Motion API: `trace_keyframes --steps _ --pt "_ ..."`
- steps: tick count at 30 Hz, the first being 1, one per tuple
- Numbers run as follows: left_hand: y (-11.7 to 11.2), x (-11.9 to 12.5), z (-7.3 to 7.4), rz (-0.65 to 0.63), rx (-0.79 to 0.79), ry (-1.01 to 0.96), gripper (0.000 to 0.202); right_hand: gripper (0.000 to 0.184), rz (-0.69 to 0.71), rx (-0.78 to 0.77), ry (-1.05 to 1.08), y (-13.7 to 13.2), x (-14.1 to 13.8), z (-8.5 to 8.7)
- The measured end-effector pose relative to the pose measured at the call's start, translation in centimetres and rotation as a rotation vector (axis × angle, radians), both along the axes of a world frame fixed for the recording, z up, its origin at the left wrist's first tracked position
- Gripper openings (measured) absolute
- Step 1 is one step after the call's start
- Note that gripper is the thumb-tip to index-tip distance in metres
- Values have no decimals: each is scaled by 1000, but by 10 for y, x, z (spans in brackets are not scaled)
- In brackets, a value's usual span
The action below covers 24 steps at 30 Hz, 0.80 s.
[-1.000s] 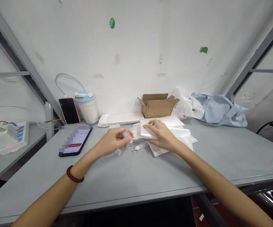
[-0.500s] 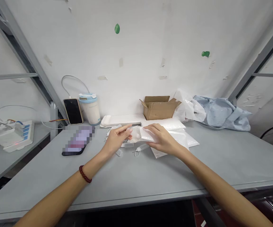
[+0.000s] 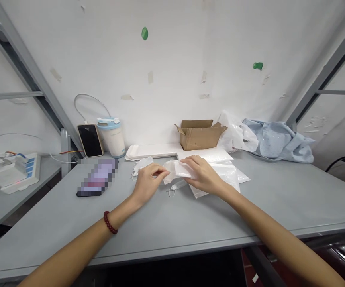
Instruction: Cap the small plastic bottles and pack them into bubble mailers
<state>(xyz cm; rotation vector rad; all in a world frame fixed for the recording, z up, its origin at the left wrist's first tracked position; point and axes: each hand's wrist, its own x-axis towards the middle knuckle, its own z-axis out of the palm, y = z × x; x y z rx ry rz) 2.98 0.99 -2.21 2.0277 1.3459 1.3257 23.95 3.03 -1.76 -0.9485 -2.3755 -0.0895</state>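
My left hand [image 3: 147,181] pinches the left end of a small white plastic bag [image 3: 179,169] just above the grey table [image 3: 172,215]. My right hand [image 3: 202,174] grips the same bag from the right, fingers curled over its top. Under and behind the bag lies a stack of clear bubble-wrap pouches [image 3: 220,169]. A small white part with a cable [image 3: 177,186] rests on the table below the bag. Another white packet [image 3: 142,164] sits just left of my left hand.
A phone [image 3: 98,179] lies flat at the left. Another phone [image 3: 90,140] leans on the wall beside a white-and-blue cup [image 3: 112,136]. A white tray [image 3: 153,151], an open cardboard box [image 3: 200,134], plastic bags [image 3: 235,133] and blue cloth [image 3: 278,139] line the back. A power strip [image 3: 11,171] sits far left.
My left hand moved from a closed grip near the table up to the bag's left end and now pinches it. My right hand has kept hold of the bag.
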Motion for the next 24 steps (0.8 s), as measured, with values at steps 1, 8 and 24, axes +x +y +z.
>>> trace_keyframes --steps 1,8,24 --pt "-1 2 -1 -24 -2 7 11 43 -3 -1 -13 -1 -1 0" --pt "-13 9 0 -185 73 -28 14 41 -28 47 -41 4 1 -4" --pt "-10 3 -8 -274 -164 594 19 42 -227 215 19 22 20 -1"
